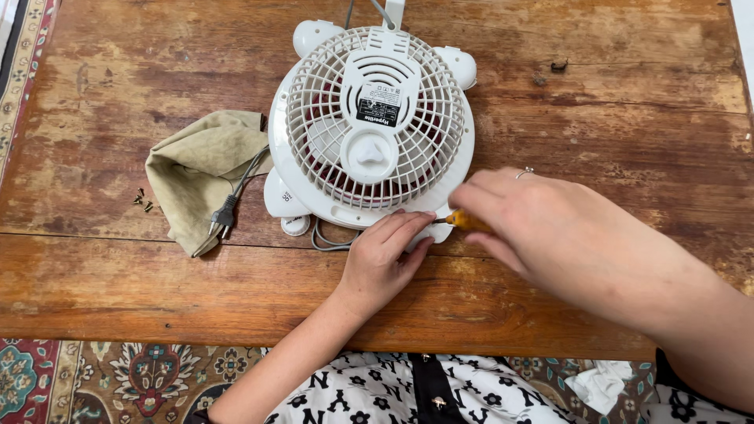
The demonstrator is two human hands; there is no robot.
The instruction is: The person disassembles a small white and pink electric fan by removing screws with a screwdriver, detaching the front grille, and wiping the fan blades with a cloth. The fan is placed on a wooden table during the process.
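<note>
Right hand (522, 216) over half-hidden screwdriver (465, 221)

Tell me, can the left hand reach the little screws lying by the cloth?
Probably yes: the left hand rests at the fan rim, and only bare table lies on the near-side way around the cloth to the screws.

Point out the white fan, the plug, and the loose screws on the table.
white fan (371, 153): head view, centre hub of the rear grille.
plug (223, 215): head view, dark body above the prongs.
loose screws (142, 201): head view, middle of the small cluster.
</note>
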